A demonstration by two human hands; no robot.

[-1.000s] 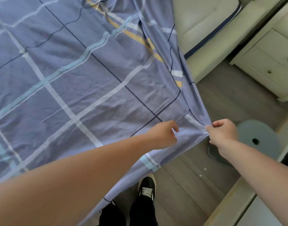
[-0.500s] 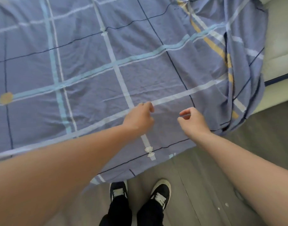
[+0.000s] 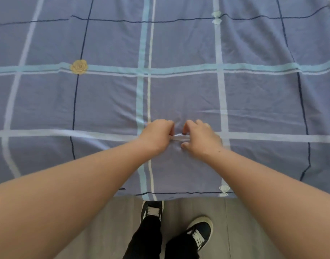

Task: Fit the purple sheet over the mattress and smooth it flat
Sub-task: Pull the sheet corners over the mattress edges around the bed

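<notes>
Pinching sheet [image 3: 104, 101]: left hand [image 3: 157, 135], right hand [image 3: 202, 139]

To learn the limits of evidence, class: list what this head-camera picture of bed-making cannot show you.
- Mattress: head view, wholly covered by the purple sheet.
- Sheet corners: head view, cut off by the frame edges.
- Fingertips of left hand and right hand: head view, mostly tucked into the pinched fold.

The left hand [image 3: 156, 135], right hand [image 3: 201, 139] and forearms [image 3: 96, 172] are bare. Black trousers [image 3: 148, 240] meet dark shoes [image 3: 201, 230] with white laces and pale soles.
</notes>
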